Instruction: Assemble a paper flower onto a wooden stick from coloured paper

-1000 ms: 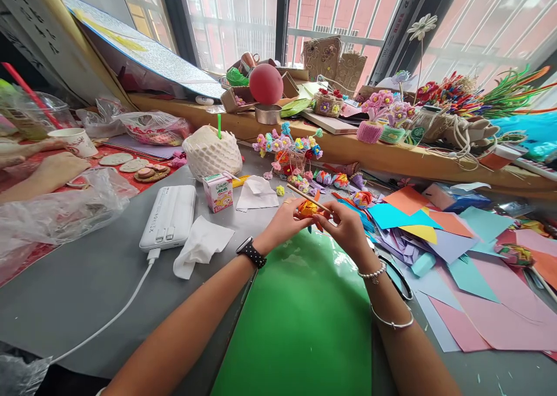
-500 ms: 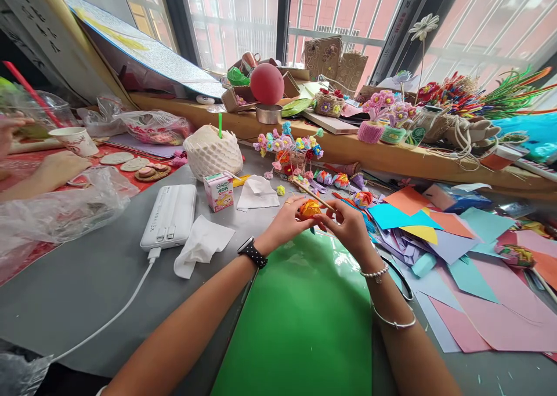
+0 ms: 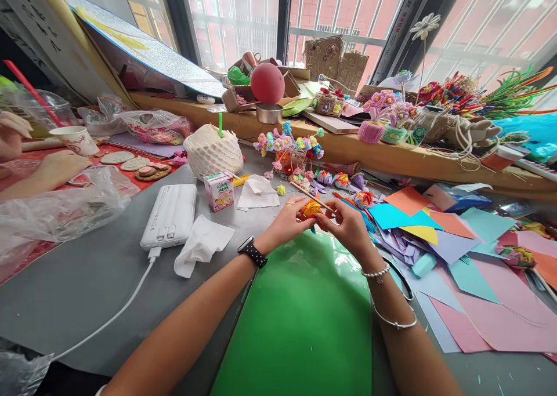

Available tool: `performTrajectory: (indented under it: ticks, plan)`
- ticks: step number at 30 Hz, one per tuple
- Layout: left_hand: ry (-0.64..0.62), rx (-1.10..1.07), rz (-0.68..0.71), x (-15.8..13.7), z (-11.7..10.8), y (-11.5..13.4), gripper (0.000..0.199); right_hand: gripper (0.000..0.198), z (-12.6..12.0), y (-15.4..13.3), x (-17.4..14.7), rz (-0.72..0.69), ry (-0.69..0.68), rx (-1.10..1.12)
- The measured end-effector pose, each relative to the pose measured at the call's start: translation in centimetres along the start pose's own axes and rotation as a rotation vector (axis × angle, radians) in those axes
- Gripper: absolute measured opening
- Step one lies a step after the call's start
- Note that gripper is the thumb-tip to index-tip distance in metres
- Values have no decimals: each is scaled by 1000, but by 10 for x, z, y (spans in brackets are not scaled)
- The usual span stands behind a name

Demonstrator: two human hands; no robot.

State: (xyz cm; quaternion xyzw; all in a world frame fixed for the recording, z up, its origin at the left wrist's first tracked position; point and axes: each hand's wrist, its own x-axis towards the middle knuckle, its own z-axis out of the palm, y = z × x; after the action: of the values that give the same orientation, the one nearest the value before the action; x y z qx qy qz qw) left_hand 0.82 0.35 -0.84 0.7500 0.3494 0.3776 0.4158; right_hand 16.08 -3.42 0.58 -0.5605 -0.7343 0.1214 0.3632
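Between my two hands, above the far end of a green mat [image 3: 304, 315], is an orange folded-paper flower [image 3: 310, 209]. My left hand [image 3: 285, 221] has its fingers and thumb closed round the flower's left side. A thin wooden stick [image 3: 311, 196] slants across just above the flower, gripped in my right hand [image 3: 346, 225]. The right fingertips also touch the flower's right edge. A bit of dark teal paper shows under it. The flower's underside is hidden by my fingers. Several similar multicoloured paper flowers [image 3: 362, 199] lie just beyond my hands.
Coloured paper sheets [image 3: 470, 280] spread over the right side. On the left are a white power bank [image 3: 169, 216] with a cable, a crumpled tissue [image 3: 204, 242], a small drink carton [image 3: 219, 192] and a wrapped coconut [image 3: 213, 151]. Another person's hand [image 3: 65, 167] rests at far left.
The stick's far end has shifted slightly left and down. My hands stay in nearly the same place around the orange flower. The other person's raised hand at far left has moved a little.
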Motion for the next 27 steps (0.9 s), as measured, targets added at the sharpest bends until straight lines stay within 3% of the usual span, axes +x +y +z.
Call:
performTrajectory:
  ticks: [8,13,21,27]
  plan:
    - [3,6,0,0,1,-2,33,20,2,-1,0,2,39,-30]
    - [81,-11,-40,2,0,-5,40,27,0,0,0,0,65,-28]
    - [90,52,-10,1,-4,-4,29,27,-5,4,2,-122,-54,44]
    - [156,64,-16,0,-3,-5,37,24,0,6,-1,-41,-149,186]
